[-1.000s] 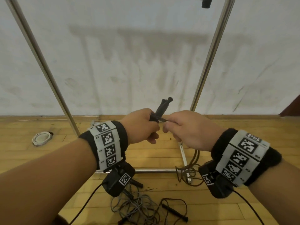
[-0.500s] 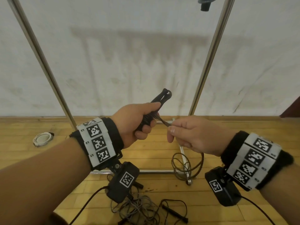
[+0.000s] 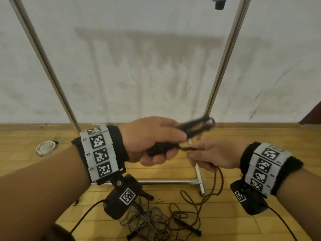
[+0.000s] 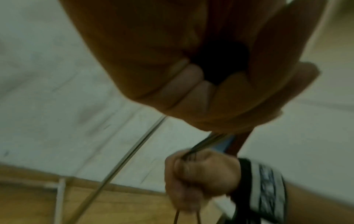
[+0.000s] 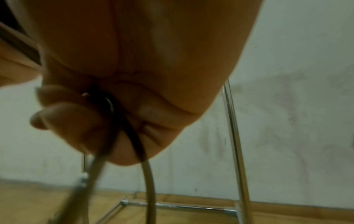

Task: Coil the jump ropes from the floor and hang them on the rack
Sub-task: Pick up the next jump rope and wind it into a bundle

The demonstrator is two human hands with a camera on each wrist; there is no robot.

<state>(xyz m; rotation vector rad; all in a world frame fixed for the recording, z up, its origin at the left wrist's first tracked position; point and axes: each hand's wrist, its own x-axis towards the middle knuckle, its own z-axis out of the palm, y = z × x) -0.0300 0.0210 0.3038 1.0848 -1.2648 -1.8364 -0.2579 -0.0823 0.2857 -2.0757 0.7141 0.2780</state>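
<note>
Open wall space between the two slanting chrome uprights of the rack (image 3: 220, 66), with room above both hands. Low crossbar (image 3: 166, 181) of the rack close to the floor, just past the hands.

Left hand (image 3: 152, 140) raised in front of the rack's right upright, fingers (image 4: 184, 86) curled round the black handles (image 3: 196, 126) of a jump rope, handles blurred and pointing right and slightly up. Right hand (image 3: 215, 156) just beside and slightly lower, nearly touching the left, fingers (image 5: 72, 121) pinching the thin brown cord (image 3: 220, 181) close to where it leaves the handles. Cord hanging from the right hand in a slack loop down to the floor.

Handles dark, matte, slim and rod-like; cord thin, round, smooth. Rack tubes shiny metal. Floor (image 3: 260, 136) of yellowish wood planks; wall (image 3: 139, 66) pale, scuffed and stained.

Below the hands, a tangle of rope on the floor (image 3: 156, 221): grey and brown cords mixed with black handles, lying in front of the crossbar. Small round white object (image 3: 46, 147) on the floor far left, well apart from the rack. Dark object (image 3: 219, 2) hanging at the top edge near the right upright, too cropped to identify.
</note>
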